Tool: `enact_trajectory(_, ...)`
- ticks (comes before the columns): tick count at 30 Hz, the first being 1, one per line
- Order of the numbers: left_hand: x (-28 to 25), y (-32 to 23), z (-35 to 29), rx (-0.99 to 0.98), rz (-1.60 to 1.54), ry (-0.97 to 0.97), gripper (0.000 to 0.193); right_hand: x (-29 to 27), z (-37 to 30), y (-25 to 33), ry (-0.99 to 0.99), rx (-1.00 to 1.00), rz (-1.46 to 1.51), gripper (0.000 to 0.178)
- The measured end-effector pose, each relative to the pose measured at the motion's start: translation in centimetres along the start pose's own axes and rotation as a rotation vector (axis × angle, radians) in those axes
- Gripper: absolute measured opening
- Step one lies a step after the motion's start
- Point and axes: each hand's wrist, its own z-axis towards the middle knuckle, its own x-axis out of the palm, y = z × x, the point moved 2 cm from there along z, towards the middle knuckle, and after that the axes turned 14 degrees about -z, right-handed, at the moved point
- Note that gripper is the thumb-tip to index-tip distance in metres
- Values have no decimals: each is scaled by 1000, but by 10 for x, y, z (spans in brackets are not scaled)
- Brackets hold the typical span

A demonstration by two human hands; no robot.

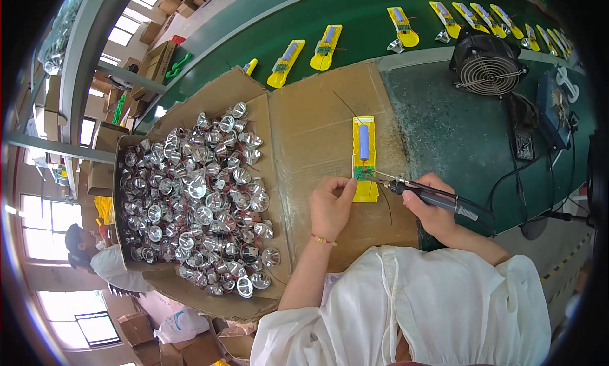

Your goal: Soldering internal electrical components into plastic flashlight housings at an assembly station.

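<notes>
A yellow plastic casing lies on the cardboard in front of me, with a blue cylindrical battery in its upper part and a small green circuit board below. My right hand is closed round a black soldering iron, whose tip reaches the board. Beside the casing's left edge is my left hand, fingers pinched together at the board. Whatever those fingertips hold is too small to make out. Thin dark wires stick out above and below the casing.
A cardboard box heaped with silvery reflector cups stands at my left. Beyond, a green conveyor belt carries several yellow casings. A black fan, a blue soldering station and cables are at the right. Another person is far left.
</notes>
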Motion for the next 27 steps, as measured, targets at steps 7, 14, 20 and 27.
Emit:
enact_trajectory(7, 2, -5, -1, 5, 0, 2, 16, 2, 0, -1, 19, 188, 120, 12)
enact_trajectory(14, 4, -17, -3, -55, -74, 10, 17, -10, -6, 7, 0, 196, 167, 13)
enact_trajectory(20, 4, -15, -4, -108, -66, -13, 14, -12, -10, 5, 0, 194, 195, 13)
enact_trajectory(27, -26, -17, -30, 314, -135, 64, 10, -19, -11, 3, -11, 174, 162, 13)
